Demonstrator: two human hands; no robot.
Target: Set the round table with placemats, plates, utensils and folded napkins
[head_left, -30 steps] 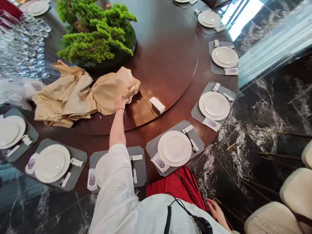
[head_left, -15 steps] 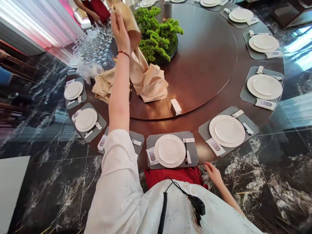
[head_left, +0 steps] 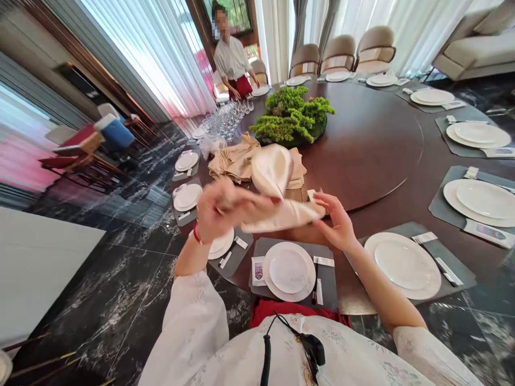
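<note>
A glossy beige cloth napkin (head_left: pixel 277 217) hangs in the air above the near edge of the table, part of it bulging upward. My left hand (head_left: pixel 225 206), blurred by motion, is closed on its left side. At the napkin's right end is my right hand (head_left: pixel 336 217), the cloth lying between its thumb and fingers. Behind the napkin a pile of beige cloth napkins (head_left: pixel 231 161) lies on the table. Directly below my hands, a stack of white plates (head_left: pixel 287 271) rests on a grey placemat (head_left: pixel 324 254), with wrapped cutlery to its right and a printed packet to its left.
The round dark table (head_left: pixel 370 155) carries several place settings around its rim. A green bonsai-like plant (head_left: pixel 292 118) stands toward the middle. Clustered glasses (head_left: pixel 227 120) stand at the far left, near another person (head_left: pixel 231 61). A small white box (head_left: pixel 311 195) is partly hidden behind my right hand.
My left hand has come back from the far pile, bringing a cloth napkin toward me. My right hand has risen from below the table edge to the napkin. The view has tilted up.
</note>
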